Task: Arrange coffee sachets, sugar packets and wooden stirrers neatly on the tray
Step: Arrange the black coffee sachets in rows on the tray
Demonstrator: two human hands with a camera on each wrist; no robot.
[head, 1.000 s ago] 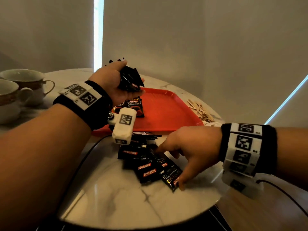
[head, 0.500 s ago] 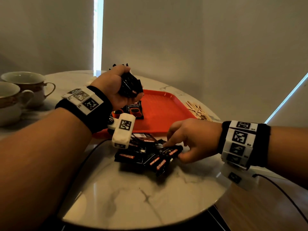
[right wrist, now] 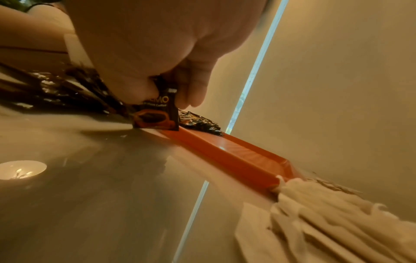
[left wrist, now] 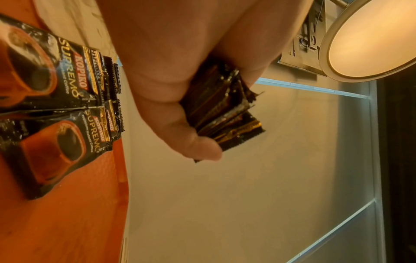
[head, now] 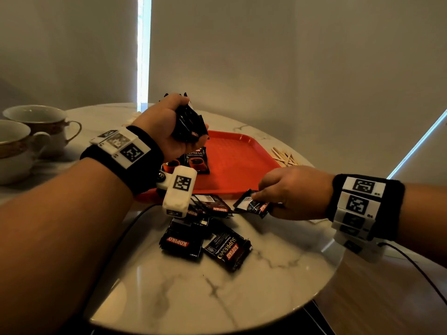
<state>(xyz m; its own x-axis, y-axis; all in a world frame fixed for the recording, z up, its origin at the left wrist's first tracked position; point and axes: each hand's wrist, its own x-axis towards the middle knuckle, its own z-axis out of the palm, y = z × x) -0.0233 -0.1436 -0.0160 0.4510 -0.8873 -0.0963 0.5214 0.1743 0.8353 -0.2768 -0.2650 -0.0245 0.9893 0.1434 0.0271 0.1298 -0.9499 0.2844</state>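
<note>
Left hand [head: 167,126] clutches a sachet bundle [head: 189,125] above the red tray [head: 237,160]; right hand [head: 292,192] pinches one sachet [head: 251,204] beside the tray.

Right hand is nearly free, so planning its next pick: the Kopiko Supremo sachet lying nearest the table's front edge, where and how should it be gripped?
Pinch the Supremo sachet by its front-right short end, coming from the right, probably easiest. It lies flat on the marble table, and that end looks clear, while its left side touches the neighbouring sachet. The right hand holds one sachet now.
</note>
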